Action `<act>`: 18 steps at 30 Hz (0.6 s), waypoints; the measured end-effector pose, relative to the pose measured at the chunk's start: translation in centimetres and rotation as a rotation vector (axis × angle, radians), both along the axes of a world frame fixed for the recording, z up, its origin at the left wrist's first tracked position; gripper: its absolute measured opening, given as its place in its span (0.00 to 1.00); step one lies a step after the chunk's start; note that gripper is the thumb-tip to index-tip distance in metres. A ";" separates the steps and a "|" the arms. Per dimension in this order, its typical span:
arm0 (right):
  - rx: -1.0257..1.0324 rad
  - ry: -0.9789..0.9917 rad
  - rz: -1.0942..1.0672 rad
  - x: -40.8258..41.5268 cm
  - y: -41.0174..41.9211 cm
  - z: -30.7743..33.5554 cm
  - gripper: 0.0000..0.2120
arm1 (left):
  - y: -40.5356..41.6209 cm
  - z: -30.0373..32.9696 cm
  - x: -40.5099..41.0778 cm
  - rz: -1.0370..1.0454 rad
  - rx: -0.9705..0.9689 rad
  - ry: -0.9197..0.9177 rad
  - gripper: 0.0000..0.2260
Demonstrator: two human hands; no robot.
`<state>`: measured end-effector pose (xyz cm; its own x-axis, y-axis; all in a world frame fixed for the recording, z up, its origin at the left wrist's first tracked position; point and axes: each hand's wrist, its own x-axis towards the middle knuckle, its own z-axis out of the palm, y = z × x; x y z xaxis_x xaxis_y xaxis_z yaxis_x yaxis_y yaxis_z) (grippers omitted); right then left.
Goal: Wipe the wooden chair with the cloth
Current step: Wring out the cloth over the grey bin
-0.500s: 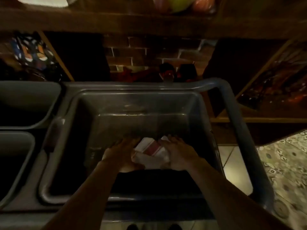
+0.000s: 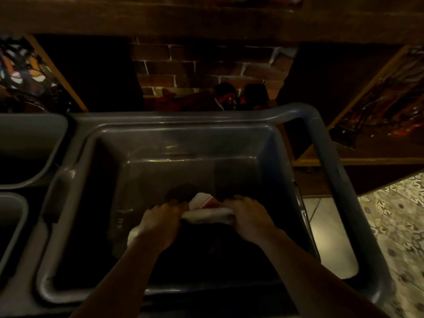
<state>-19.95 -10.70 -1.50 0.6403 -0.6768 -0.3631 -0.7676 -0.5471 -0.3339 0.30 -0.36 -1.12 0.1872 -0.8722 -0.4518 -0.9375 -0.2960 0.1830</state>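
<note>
A white cloth point(image 2: 206, 213) with a red patch is stretched into a roll between my two hands, low inside a deep grey plastic tub point(image 2: 174, 125). My left hand point(image 2: 160, 221) grips its left end, and a bit of cloth sticks out below that wrist. My right hand point(image 2: 250, 216) grips the right end. Both fists are closed around the cloth. No wooden chair is in view.
The tub sits in a grey cart with a thick rail point(image 2: 330, 143) on the right. Two more grey bins point(image 2: 29, 143) stand at the left. A dark wooden counter point(image 2: 206, 17) and brick wall point(image 2: 206, 65) lie beyond. Patterned floor tiles point(image 2: 401, 221) show at the right.
The bunched cloth between my hands has been pulled out into a tight roll. My hands have moved apart to its two ends.
</note>
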 end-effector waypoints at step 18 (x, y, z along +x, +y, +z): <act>-0.512 -0.324 0.024 -2.4 -4.3 29.6 0.09 | -4.8 28.6 -1.3 -0.015 -0.607 -0.314 0.18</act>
<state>-22.40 -15.03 28.10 0.6813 -0.6979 0.2206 -0.6563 -0.7159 -0.2380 -1.02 -5.16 27.48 0.2157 -0.9574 0.1919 -0.9764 -0.2137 0.0314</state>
